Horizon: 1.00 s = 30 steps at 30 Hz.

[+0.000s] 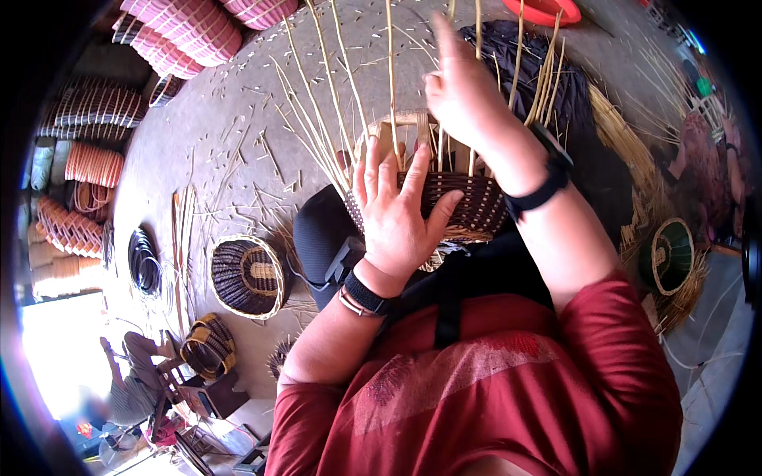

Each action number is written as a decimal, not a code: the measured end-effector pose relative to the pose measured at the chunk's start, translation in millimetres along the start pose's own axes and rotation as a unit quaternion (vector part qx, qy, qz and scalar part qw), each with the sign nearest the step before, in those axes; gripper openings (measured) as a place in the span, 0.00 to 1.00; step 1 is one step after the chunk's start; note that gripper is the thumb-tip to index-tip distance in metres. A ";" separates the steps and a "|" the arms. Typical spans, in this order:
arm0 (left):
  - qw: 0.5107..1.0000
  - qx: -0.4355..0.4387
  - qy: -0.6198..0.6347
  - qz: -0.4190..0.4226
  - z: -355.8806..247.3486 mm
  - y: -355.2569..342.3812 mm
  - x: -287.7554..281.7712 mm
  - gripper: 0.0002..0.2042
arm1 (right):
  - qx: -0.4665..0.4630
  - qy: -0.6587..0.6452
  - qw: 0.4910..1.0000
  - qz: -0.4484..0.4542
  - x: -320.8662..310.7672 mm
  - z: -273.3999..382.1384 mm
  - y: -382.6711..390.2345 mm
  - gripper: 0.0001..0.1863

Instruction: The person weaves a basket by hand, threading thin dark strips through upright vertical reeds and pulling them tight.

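Note:
A half-woven basket (468, 198) sits at my lap, its wall woven of dark brown strands, with pale upright stakes (391, 79) rising from it. My left hand (401, 210) lies against its near side, fingers spread and thumb apart, pressing on the weave and the stakes. Above the basket's right part, my right hand (468, 91) is raised beside the stakes, seen edge-on. One finger points up and is slightly blurred; the other fingers are partly hidden. Nothing shows in its grasp. Between the stakes, a light wooden piece (409, 135) shows inside the basket.
A finished dark basket (278, 289) lies left of my leg, with a yellow-and-dark basket (208, 349) behind it. Coiled black strand (144, 262) and cut scraps lie on the floor. Stacked baskets (186, 32) stand far left. A green-lined basket (671, 258) and straw bundles (627, 151) are right. Other people sit at both sides.

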<state>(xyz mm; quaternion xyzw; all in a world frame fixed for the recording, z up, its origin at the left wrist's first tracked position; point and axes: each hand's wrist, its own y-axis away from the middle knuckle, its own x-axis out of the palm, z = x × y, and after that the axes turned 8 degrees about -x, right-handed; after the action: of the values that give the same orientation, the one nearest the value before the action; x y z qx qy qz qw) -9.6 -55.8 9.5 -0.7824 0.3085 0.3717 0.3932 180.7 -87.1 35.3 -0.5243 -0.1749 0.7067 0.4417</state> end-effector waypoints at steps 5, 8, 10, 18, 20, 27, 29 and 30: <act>0.996 -0.035 -0.051 -0.057 -5.3 3.5 9.5 0.33 | 0.237 -0.603 0.757 -0.082 -88.6 2.2 86.9 0.27; 0.995 0.067 -0.072 -0.017 -22.5 -4.2 9.5 0.31 | 0.426 -0.599 0.676 -0.054 -107.4 -12.8 116.0 0.19; 0.990 0.107 -0.060 0.066 -33.9 -8.5 8.6 0.29 | 0.382 -0.511 0.766 -0.076 -97.3 -23.4 96.3 0.17; 0.994 0.053 -0.068 0.073 -40.0 -16.9 20.1 0.25 | 0.201 -0.154 0.966 0.039 -40.2 -54.6 41.7 0.31; 0.995 0.047 -0.034 0.083 -38.7 -18.3 13.0 0.22 | 0.257 -0.302 0.916 -0.064 -57.6 -44.6 62.8 0.38; 0.991 0.079 -0.085 -0.070 -54.6 -57.3 44.7 0.16 | 0.329 -0.584 0.719 -0.185 -105.6 -17.1 110.7 0.22; 0.997 0.032 -0.075 0.011 -44.7 -68.6 28.5 0.17 | 0.237 -0.634 0.729 -0.104 -114.4 19.5 62.0 0.22; 0.999 0.029 -0.016 -0.016 -26.3 -72.3 18.8 0.15 | 0.170 -0.633 0.753 -0.050 -110.5 41.1 44.7 0.22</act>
<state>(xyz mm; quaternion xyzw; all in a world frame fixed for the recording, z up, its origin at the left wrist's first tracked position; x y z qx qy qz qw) 65.4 -45.4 32.8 -0.7694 0.3000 0.3692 0.4263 130.8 -192.0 84.4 0.1364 -0.3179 0.8719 0.3465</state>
